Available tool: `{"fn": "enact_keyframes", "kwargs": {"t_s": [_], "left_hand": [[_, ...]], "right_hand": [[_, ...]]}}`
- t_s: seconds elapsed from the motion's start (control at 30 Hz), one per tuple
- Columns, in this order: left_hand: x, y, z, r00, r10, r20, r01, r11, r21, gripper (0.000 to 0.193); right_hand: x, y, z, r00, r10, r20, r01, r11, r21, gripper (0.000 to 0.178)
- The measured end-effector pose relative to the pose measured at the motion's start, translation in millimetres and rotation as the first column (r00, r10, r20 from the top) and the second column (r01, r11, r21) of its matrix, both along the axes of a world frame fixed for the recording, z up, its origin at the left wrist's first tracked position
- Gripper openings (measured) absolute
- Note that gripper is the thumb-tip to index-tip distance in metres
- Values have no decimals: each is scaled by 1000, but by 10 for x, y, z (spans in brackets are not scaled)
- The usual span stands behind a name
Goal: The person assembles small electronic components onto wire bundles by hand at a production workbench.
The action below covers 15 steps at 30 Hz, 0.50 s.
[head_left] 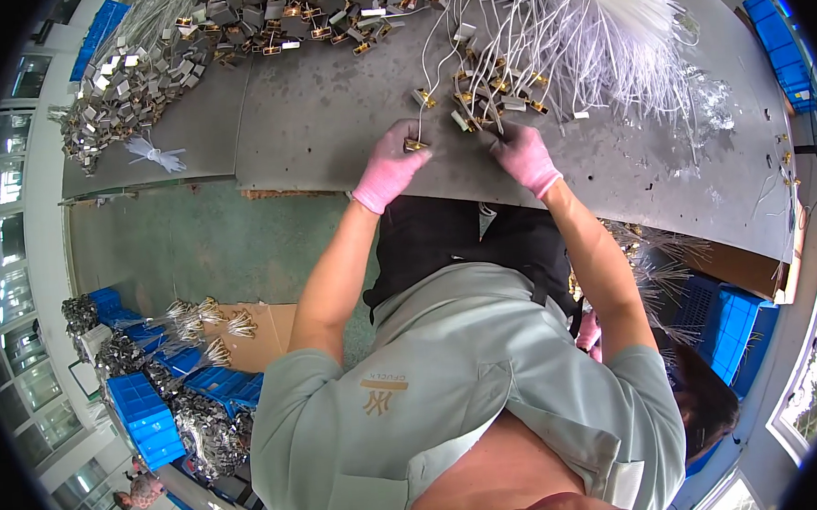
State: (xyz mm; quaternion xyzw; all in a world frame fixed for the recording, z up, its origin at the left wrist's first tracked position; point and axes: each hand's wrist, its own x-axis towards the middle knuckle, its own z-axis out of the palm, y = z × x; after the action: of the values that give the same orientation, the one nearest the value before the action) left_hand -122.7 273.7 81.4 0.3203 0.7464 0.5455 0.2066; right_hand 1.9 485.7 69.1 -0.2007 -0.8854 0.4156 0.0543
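My left hand (392,170), in a pink glove with grey fingertips, is closed on a small brass-coloured and grey part with a white wire (416,144), just above the table's near edge. The wire rises from it toward another such part (425,98). To the right, my gloved right hand (524,159) has its fingertips pressed together at the near end of a cluster of wired brass-and-grey parts (501,90); what they grip is hidden. White wires from this cluster run back into a large fanned bundle of white wires (615,41).
Piles of grey block-shaped parts (141,89) cover the back and left of the grey table (334,101). A tied white strip (155,155) lies at left. Blue crates (145,419) and metal pieces stand lower left. Another person's pink-gloved hand (588,333) shows beside my right arm.
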Motion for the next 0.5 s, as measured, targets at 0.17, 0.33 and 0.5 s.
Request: {"fn": "enact_keyframes", "kwargs": {"t_s": [0.17, 0.33, 0.5], "left_hand": [[197, -360, -9, 886, 106, 452, -173, 979, 111, 26], [555, -1049, -148, 805, 148, 575, -287, 945, 158, 35], [930, -1643, -408, 812, 32, 583, -182, 963, 201, 35]], "right_hand": [[-43, -79, 305, 989, 47, 143, 9, 930, -366, 29], [-255, -345, 330, 995, -89, 34, 76, 533, -843, 27], [-735, -412, 158, 960, -269, -78, 13, 322, -947, 24]]}}
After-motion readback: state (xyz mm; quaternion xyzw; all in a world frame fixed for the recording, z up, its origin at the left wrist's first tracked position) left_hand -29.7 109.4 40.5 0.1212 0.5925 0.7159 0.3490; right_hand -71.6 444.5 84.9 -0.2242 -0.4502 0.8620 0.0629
